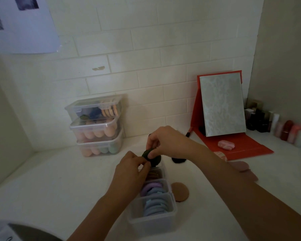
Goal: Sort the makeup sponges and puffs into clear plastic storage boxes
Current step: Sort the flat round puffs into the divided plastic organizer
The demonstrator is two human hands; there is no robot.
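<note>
A long clear divided box (pixel 170 214) lies on the white counter in front of me. Its compartments hold blue puffs (pixel 155 206), purple puffs (pixel 150 187) and brown puffs (pixel 154 174). Over its far end, dark green puffs (pixel 154 160) are pinched by both hands. My right hand (pixel 167 141) grips them from above with thumb and fingers. My left hand (pixel 130 168) holds them from the left side. A tan round puff (pixel 180 191) lies on the counter right of the box.
Three stacked, lidded clear boxes (pixel 96 126) of sponges and puffs stand against the tiled wall at back left. A red folding mirror stand (pixel 222 108) with a pink sponge (pixel 226 145) is at right, a black object (pixel 178 160) near it, bottles (pixel 276 126) in the corner.
</note>
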